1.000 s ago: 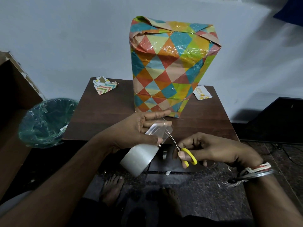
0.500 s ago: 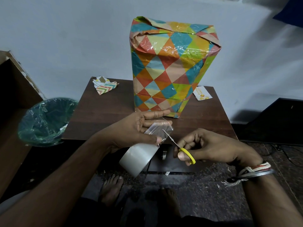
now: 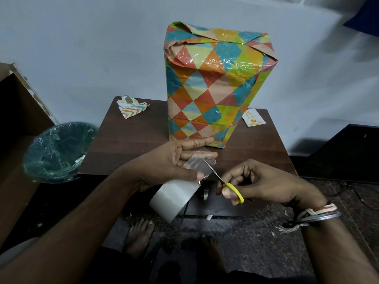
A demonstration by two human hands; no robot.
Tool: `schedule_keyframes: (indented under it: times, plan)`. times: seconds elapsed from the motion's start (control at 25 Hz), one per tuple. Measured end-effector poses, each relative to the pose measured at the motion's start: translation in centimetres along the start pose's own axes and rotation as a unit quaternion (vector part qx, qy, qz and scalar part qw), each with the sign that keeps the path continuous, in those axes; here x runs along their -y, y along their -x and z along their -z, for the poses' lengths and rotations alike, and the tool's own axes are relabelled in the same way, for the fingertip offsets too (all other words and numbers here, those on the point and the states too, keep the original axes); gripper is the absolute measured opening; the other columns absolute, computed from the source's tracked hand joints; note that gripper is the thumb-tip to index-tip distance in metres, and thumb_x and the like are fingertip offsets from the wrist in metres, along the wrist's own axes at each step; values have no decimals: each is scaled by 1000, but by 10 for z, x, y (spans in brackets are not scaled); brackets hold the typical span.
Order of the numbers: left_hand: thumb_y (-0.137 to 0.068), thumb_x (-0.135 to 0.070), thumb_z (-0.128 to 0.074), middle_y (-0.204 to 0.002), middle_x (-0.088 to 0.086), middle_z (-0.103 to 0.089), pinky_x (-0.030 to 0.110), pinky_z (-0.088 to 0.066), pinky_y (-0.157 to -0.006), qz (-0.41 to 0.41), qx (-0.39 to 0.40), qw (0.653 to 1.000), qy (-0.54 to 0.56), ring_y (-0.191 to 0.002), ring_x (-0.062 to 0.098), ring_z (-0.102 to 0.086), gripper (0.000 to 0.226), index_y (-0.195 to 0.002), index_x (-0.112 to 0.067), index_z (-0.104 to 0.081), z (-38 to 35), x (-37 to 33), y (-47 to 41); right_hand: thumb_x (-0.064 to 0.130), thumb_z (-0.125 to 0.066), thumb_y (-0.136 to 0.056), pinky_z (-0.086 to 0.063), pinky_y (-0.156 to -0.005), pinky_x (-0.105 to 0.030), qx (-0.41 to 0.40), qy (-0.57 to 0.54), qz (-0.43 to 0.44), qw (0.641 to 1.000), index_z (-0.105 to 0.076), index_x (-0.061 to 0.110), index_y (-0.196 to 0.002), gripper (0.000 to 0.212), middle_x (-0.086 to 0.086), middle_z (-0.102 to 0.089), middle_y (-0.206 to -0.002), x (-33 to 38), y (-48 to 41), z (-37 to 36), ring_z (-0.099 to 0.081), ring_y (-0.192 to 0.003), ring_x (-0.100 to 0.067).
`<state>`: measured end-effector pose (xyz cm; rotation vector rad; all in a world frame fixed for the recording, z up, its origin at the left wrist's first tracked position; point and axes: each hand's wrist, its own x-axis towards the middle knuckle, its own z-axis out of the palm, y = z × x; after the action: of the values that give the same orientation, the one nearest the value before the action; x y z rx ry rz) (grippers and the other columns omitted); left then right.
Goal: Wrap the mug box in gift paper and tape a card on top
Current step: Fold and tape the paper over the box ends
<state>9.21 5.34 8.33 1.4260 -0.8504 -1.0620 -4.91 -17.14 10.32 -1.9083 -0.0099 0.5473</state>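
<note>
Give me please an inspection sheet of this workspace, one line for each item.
surface: dark wooden table, standing against a pale wall.
job's things: wrapped box stands upright on the table; card lies flat to its right, not yet taped on.
clutter: crumpled paper scrap at the table's far left corner.
grippers: left hand pinches a tape strip pulled from the tape roll; right hand holds the scissors, blades at the strip.
cables: possibly a thin cable on the floor at right; too dim to be sure.
surroundings: bin with green liner left of the table; brown panel at far left.
</note>
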Motion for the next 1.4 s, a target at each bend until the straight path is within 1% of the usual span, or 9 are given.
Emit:
schedule_keyframes:
  times: [0.12, 0.2, 0.32, 0.48, 0.68, 0.84, 0.96, 1.12, 1.4]
  plan:
    - [-89, 12, -68, -142, 0, -64, 19, -55, -84, 2, 3, 1000, -1, -115, 6, -68, 80, -155, -22, -40, 0, -1, 0, 38, -74, -91, -36, -58, -36, -2, 6, -7, 1000, -78, 15, -103, 26, -4, -73, -75, 1, -1, 0, -51, -68, -25]
    - [-88, 14, -67, -141, 2, -64, 18, -56, -81, 4, 0, 1000, 2, -107, 3, -70, 80, -155, -21, -40, -1, 1, 1, 42, -72, -91, -35, -55, -30, -2, 5, -9, 1000, -77, 15, -103, 29, -2, -73, -75, 1, -1, -1, -54, -66, -14]
    - [-88, 14, -68, -142, 2, -64, 17, -55, -81, 6, 3, 1000, -3, -104, 0, -70, 82, -156, -20, -39, -2, 1, 1, 38, -72, -93, -34, -55, -29, -3, 5, -5, 1000, -78, 16, -103, 25, -3, -73, -76, 2, -2, -1, -53, -65, -10]
    - [-88, 12, -69, -142, 1, -64, 21, -57, -82, 3, 8, 1000, -5, -108, 3, -69, 84, -157, -24, -37, -1, 0, -1, 34, -74, -93, -36, -64, -40, -10, 9, 3, 1000, -78, 14, -105, 24, -5, -74, -76, 1, -3, 0, -53, -70, -23]
    - [-89, 11, -69, -141, 0, -65, 29, -59, -88, -8, 15, 1000, 11, -113, 16, -67, 84, -157, -27, -37, -1, 1, -1, 37, -72, -92, -34, -62, -39, -12, 4, 4, 1000, -79, 16, -104, 26, -5, -74, -75, 1, -2, -1, -52, -68, -24]
    - [-89, 11, -68, -140, 0, -65, 33, -59, -91, -9, 16, 1000, 17, -118, 28, -66, 86, -158, -29, -34, -2, 1, -1, 33, -76, -92, -43, -73, -37, -10, -10, 15, 1000, -79, 16, -103, 21, -7, -76, -79, -1, -5, -2, -60, -73, -23]
    - [-88, 14, -68, -142, 3, -64, 26, -59, -81, -7, 21, 1000, 21, -103, 12, -71, 89, -158, -29, -32, -1, 0, -1, 28, -77, -91, -48, -69, -27, -16, -19, 23, 999, -79, 12, -102, 19, -5, -76, -78, 0, -5, -2, -64, -71, -14]
    - [-85, 20, -69, -144, 7, -62, 20, -57, -76, -7, 36, 999, -2, -83, 3, -72, 97, -158, -29, -29, -8, 3, -3, 33, -72, -93, -33, -56, -30, -12, -13, 44, 999, -78, 19, -90, 15, -5, -73, -74, 4, -9, -3, -50, -63, -22]
    - [-83, 16, -73, -145, -5, -61, 25, -59, -80, -27, -19, 999, -11, -78, 14, -71, 99, -153, -41, -34, 4, 6, -5, 15, -74, -92, -50, -73, -20, 11, -19, 27, 999, -74, 6, -112, 22, -1, -76, -79, 8, -4, 0, -68, -72, -9]
